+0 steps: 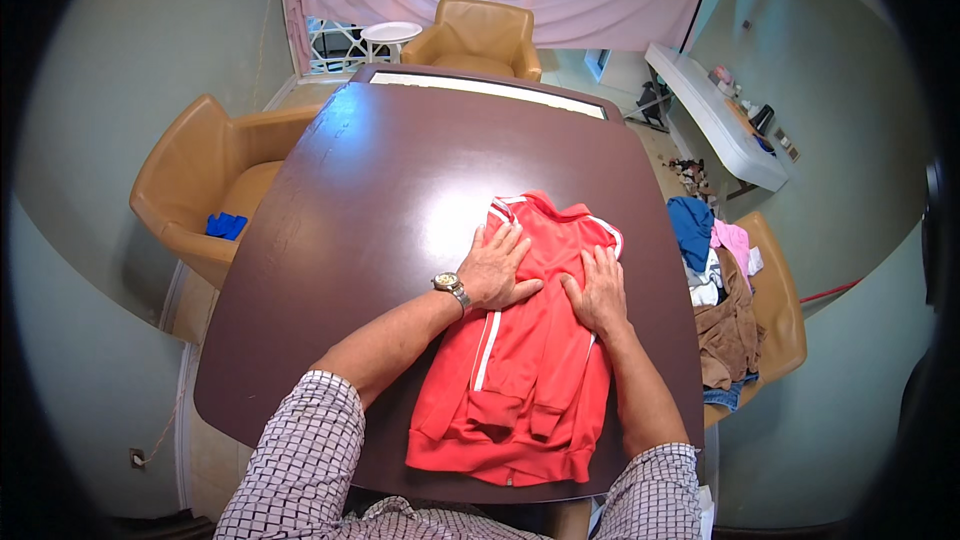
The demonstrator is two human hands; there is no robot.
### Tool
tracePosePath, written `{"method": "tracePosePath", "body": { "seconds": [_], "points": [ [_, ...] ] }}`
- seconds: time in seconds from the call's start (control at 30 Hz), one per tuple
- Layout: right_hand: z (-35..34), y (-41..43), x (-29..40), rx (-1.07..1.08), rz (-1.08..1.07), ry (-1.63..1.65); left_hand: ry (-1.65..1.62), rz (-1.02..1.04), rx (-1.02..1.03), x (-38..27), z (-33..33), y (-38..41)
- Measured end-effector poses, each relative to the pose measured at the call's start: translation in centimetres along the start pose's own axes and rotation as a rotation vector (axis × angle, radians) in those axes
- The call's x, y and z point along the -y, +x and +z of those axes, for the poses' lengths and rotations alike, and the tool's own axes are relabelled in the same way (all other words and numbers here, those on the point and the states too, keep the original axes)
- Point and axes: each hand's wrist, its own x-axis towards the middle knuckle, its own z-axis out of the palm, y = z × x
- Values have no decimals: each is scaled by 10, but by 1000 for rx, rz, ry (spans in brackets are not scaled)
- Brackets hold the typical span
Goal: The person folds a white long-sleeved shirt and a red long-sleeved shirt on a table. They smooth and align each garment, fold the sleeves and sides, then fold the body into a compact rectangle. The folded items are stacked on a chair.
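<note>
A red track jacket (555, 360) with white stripes lies on the dark brown table (360, 225), its collar away from me and its hem near the front edge. Both sleeves are folded inward over the body, with their cuffs close to the hem. My left hand (496, 266) rests flat on the jacket's upper left part, fingers spread, a metal wristwatch (448, 283) on that wrist. On the upper right part lies my right hand (598, 291), palm down with its thumb apart. Neither hand is closed around the cloth.
A tan armchair (780, 315) at the right holds a heap of clothes (724, 322), brown, blue, white and pink. Another armchair (191, 187) stands at the left with a blue cloth (226, 226) on its seat. Beyond the table are a third armchair (487, 26) and a white side table (391, 32).
</note>
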Motion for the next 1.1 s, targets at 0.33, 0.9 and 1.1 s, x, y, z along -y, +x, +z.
{"method": "tracePosePath", "body": {
  "seconds": [0.33, 0.9, 1.1],
  "points": [
    [3, 2, -3, 30, 11, 20, -2, -41, 23, 1, -3, -5],
    [14, -3, 6, 40, -45, 51, 38, -77, 56, 6, -2, -20],
    [9, -6, 11, 13, -57, 77, 57, -59, -2, -10, -13, -28]
  ]
}}
